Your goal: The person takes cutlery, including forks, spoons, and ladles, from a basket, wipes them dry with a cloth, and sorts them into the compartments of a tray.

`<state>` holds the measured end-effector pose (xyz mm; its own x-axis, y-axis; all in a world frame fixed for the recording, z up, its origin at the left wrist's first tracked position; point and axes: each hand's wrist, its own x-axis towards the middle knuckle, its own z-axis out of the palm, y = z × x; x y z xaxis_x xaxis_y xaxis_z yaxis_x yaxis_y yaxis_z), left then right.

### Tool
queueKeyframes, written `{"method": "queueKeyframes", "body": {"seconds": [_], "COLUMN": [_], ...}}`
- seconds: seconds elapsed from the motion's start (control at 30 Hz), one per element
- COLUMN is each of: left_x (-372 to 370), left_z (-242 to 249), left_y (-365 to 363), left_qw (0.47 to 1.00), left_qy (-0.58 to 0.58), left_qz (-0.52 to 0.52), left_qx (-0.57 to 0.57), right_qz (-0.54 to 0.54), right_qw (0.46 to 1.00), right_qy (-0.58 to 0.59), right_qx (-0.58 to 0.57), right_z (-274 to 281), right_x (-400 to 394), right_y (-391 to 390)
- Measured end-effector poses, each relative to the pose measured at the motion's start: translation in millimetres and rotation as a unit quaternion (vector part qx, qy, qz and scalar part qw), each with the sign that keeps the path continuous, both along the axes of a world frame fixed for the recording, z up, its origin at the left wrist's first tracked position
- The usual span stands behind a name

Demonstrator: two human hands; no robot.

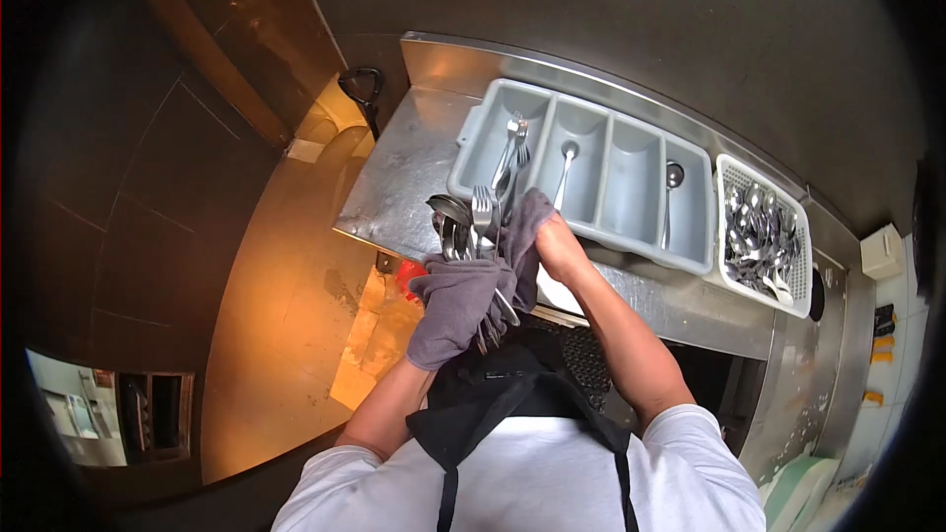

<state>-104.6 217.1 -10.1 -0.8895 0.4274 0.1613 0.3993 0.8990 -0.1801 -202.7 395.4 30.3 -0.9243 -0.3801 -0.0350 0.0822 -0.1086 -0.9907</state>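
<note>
My left hand [448,310] is wrapped in a dark grey cloth [443,296] and closed round a bunch of cutlery [455,232], with spoon bowls and fork tines pointing up. Beside it, my right hand [555,244] holds another part of the cloth against a fork [482,209]; its fingertips are covered. Just beyond my hands lies a grey cutlery tray [639,227] with four long compartments. Forks [510,153] lie in its leftmost compartment, one spoon [566,172] in the second, and a ladle-like spoon [674,177] in the rightmost. The third holds nothing visible.
A white perforated basket [727,236] full of spoons stands right of the tray on the steel counter [394,163]. A black handle [363,89] rises behind the counter's left end. A red object [407,278] shows below the counter edge. A white box [882,253] is far right.
</note>
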Motion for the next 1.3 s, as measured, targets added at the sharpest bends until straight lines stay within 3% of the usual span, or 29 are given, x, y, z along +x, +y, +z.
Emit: {"method": "queueKeyframes", "body": {"seconds": [0.03, 0.1, 0.17, 0.23, 0.3, 0.37, 0.4, 0.47, 0.53, 0.6, 0.7, 0.8, 0.87, 0.93, 1.03, 1.1, 1.13, 1.17, 1.2, 1.27, 1.3], "left_x": [-4, 8, 19, 14, 23, 30, 31, 31, 26, 15, -3, -14, -19, -21, -18, -19, -22, -23, -20, -14, -24], "left_z": [-13, 71, 131, 132, 124, 118, 110, 90, 74, 64, 56, 53, 54, 100, 136, 117, 107, 99, 82, 47, -13], "left_y": [-6, -2, 3, -2, -3, -2, -1, 0, 5, 13, 37, 61, 72, 81, 92, 97, 102, 106, 106, 106, 96], "left_qw": [0.996, 0.976, 0.914, 0.879, 0.807, 0.814, 0.823, 0.848, 0.87, 0.892, 0.929, 0.907, 0.85, 0.927, 0.949, 0.956, 0.857, 0.673, 0.666, 0.65, 0.674], "left_qy": [-0.017, -0.088, -0.156, -0.201, -0.227, -0.21, -0.198, -0.166, -0.141, -0.118, -0.086, -0.117, -0.171, -0.138, -0.08, -0.084, -0.297, -0.48, -0.459, -0.414, -0.399], "left_qz": [-0.005, -0.061, -0.135, -0.173, -0.158, -0.123, -0.104, -0.07, -0.05, -0.048, -0.069, -0.104, -0.132, -0.193, -0.259, -0.234, -0.211, -0.164, -0.191, -0.245, -0.304], "left_qx": [-0.082, 0.192, 0.351, 0.396, 0.522, 0.527, 0.522, 0.498, 0.47, 0.433, 0.352, 0.391, 0.48, 0.29, 0.163, 0.156, 0.365, 0.538, 0.556, 0.588, 0.542], "right_qz": [0.009, 0.02, -0.009, -0.066, -0.131, -0.169, -0.201, -0.183, -0.234, -0.213, -0.041, -0.185, -0.254, -0.284, -0.242, -0.251, -0.251, -0.242, -0.227, -0.228, -0.223], "right_qw": [1.0, 0.985, 0.993, 0.988, 0.943, 0.853, 0.746, 0.834, 0.937, 0.927, 0.976, 0.938, 0.966, 0.941, 0.924, 0.953, 0.962, 0.963, 0.973, 0.968, 0.968], "right_qy": [0.0, -0.094, -0.002, 0.119, 0.289, 0.389, 0.461, 0.35, 0.205, 0.292, 0.209, 0.276, 0.0, -0.1, -0.161, -0.092, -0.059, -0.086, 0.038, 0.074, 0.079], "right_qx": [-0.023, -0.146, -0.118, -0.074, 0.099, 0.305, 0.437, 0.385, 0.161, 0.106, 0.055, 0.093, -0.047, -0.155, -0.25, -0.144, -0.088, -0.077, 0.018, 0.07, 0.081], "right_z": [-7, 32, 21, 23, 37, 28, 17, 11, 9, 25, 28, 28, 51, 34, 27, 25, 24, 39, 40, 49, 46], "right_x": [-4, 16, 14, 8, -1, -13, -12, -2, 24, 59, 58, 61, 61, 34, 40, 59, 69, 82, 82, 85, 84], "right_y": [0, -3, -6, -10, -2, 17, 28, 28, 15, -14, 16, 42, 78, 122, 152, 140, 133, 123, 118, 104, 104]}}
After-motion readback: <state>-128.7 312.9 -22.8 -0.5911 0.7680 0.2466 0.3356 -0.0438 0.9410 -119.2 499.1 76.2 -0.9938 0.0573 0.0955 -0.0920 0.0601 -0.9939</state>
